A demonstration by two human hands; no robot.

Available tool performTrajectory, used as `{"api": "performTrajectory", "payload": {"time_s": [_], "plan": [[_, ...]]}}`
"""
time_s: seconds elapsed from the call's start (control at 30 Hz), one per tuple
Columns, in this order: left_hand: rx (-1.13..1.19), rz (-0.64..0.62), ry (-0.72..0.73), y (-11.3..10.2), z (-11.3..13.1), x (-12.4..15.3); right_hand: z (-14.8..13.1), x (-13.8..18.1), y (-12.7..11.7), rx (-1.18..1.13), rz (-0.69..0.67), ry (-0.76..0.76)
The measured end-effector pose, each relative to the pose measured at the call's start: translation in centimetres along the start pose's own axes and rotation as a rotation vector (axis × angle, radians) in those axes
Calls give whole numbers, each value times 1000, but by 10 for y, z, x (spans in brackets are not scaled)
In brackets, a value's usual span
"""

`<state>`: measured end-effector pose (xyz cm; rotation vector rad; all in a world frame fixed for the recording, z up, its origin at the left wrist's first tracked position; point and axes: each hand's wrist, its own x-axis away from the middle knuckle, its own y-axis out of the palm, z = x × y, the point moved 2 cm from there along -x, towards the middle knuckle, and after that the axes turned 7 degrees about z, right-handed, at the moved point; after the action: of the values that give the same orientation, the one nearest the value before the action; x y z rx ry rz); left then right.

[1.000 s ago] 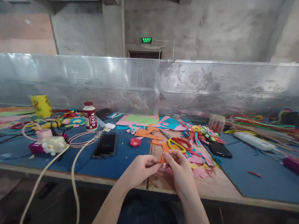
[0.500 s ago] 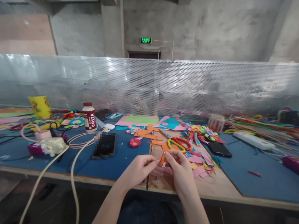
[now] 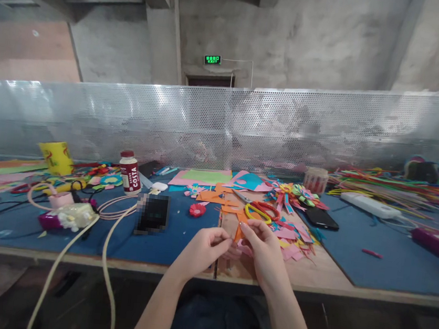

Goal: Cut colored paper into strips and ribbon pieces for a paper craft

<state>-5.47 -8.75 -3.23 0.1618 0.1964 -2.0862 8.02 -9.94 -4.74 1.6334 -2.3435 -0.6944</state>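
One orange paper piece point(image 3: 238, 233), right up front: your right hand point(image 3: 263, 246) pinches it, your left hand point(image 3: 207, 246) is curled narrow alongside, its grip too hidden to tell; scissors point(image 3: 258, 219) lie just beyond, and a red flower point(image 3: 197, 210) sits off left.

Both forearms point(image 3: 289, 320) angle inward, left grip point(image 3: 205, 246) and right grip point(image 3: 266, 250) nearly meeting, fingers point(image 3: 247, 231) bent.

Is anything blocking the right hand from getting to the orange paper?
Nothing visible is: the right hand seems to be pinching the orange paper. The scissors lie just beyond, not between them.
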Motion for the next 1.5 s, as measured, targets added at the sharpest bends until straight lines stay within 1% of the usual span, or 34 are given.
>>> {"api": "performTrajectory", "payload": {"time_s": [0.4, 0.6, 0.9, 1.1, 1.27, 1.37, 1.5], "plan": [[0, 9, 13, 1, 1, 1, 0, 1, 0, 10, 16, 17], [-14, 22, 0, 1, 3, 1, 2, -1, -1, 1, 28, -3], [-31, 60, 5, 1, 2, 0, 1, 0, 1, -4, -21, -51], [-21, 51, -3, 1, 0, 0, 1, 0, 1, 17, 1, -33], [-35, 54, 5, 2, 1, 0, 3, 1, 0, 27, -22, -40], [-45, 72, -16, 3, 2, -1, 4, 0, 0, 42, -34, -68], [-52, 79, -16, 3, 0, -3, 5, -2, 1, 72, -14, -97]]}}
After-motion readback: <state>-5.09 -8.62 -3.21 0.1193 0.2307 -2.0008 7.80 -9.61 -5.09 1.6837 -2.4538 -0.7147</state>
